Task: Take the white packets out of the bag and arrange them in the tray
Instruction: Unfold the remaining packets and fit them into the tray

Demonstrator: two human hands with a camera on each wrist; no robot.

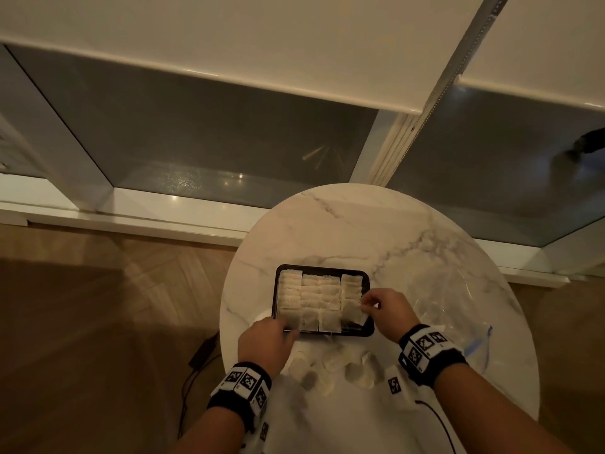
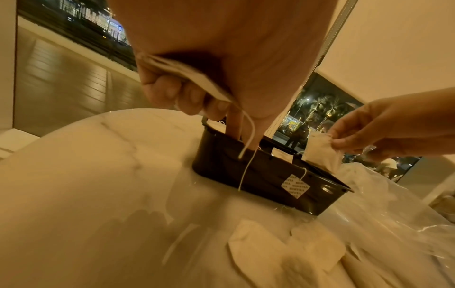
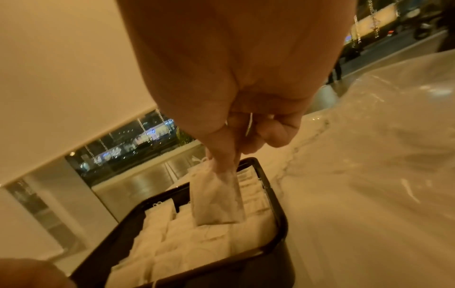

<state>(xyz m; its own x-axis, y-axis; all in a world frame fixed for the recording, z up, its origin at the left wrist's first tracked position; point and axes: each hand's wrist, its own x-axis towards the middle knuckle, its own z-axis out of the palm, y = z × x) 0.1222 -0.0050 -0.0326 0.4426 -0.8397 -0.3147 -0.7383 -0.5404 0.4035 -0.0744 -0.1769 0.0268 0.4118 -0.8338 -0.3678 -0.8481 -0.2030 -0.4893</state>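
Note:
A black tray (image 1: 360, 333) on the round marble table (image 1: 327, 231) holds several white packets (image 1: 319, 294) in rows. My right hand (image 1: 368, 301) pinches one white packet (image 3: 216, 198) by its top, hanging over the tray's right side (image 3: 275, 204). At the tray's front-left corner, my left hand (image 1: 281, 326) grips a small stack of packets (image 2: 187, 76) in its curled fingers, with one finger (image 2: 234, 120) stretched down onto the tray's wall (image 2: 258, 183). A string and paper tag (image 2: 295, 186) hang over that wall.
The clear plastic bag (image 1: 458, 306) lies flat on the table right of the tray. Several loose packets (image 1: 334, 368) lie in front of the tray, between my wrists. The table's left edge runs close to the tray; beyond it, a wooden floor and a dark cable (image 1: 199, 358).

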